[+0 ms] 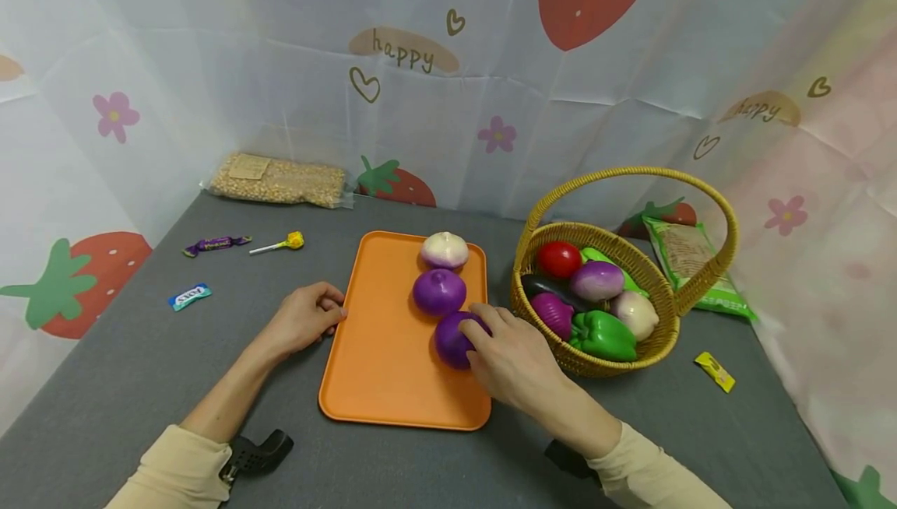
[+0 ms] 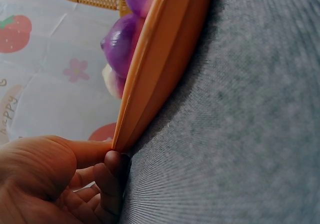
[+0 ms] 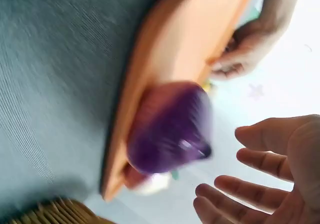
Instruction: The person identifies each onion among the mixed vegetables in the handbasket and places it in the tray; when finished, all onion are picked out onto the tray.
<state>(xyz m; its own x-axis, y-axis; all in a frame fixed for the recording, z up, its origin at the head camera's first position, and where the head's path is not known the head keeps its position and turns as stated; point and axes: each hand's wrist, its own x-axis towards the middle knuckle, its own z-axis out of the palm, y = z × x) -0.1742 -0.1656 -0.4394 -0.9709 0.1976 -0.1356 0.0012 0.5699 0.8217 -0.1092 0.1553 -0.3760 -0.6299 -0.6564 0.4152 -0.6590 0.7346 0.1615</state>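
Observation:
An orange tray (image 1: 378, 353) lies on the grey table, and my left hand (image 1: 301, 321) pinches its left rim between thumb and fingers (image 2: 112, 166). Three vegetables stand in a column along the tray's right side: a white-and-purple turnip (image 1: 444, 250) at the back, a purple onion (image 1: 439, 293) in the middle, and a second purple onion (image 1: 452, 344) in front. Over the front onion is my right hand (image 1: 515, 357). In the right wrist view its fingers (image 3: 250, 191) are spread and stand apart from that onion (image 3: 172, 134), which is blurred there.
Right of the tray stands a wicker basket (image 1: 596, 369) of vegetables with a tall handle. Behind it leans a green-edged bag (image 1: 701, 268). A bag of corn kernels (image 1: 280, 180), a lollipop (image 1: 280, 243) and wrapped candies (image 1: 217, 244) lie at left, a yellow packet (image 1: 715, 371) at right.

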